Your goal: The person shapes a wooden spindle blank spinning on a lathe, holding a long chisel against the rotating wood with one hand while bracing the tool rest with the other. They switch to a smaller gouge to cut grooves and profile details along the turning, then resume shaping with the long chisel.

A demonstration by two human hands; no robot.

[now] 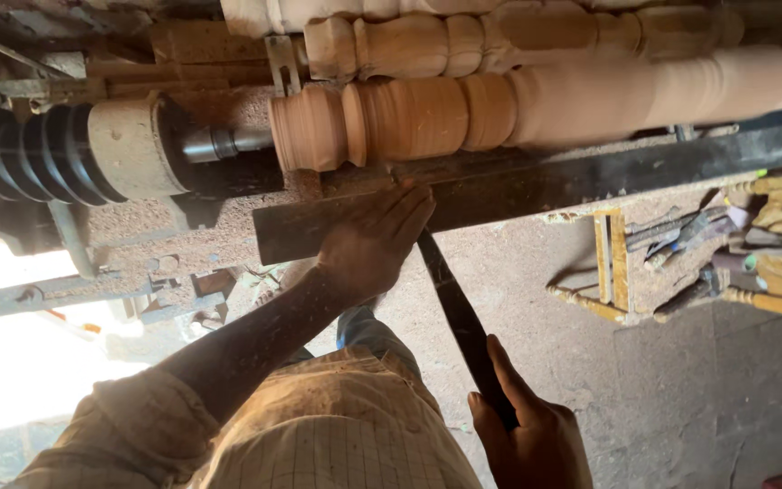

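A turned wooden spindle (463,113) with beads and grooves lies across the lathe, held at its left end by a metal centre (224,142). A long dark chisel (454,303) runs from my lower hand up to the spindle, crossing the dark metal tool rest (536,186). My left hand (373,240) presses flat on the blade where it meets the rest. My right hand (527,435) grips the chisel's lower end near the bottom of the view.
A black grooved pulley (33,154) and pale wooden drum (128,145) sit at the lathe's left. Another turned spindle (500,41) lies behind. Several chisels and tools (753,254) lie at the right on the sawdust-covered floor (681,389).
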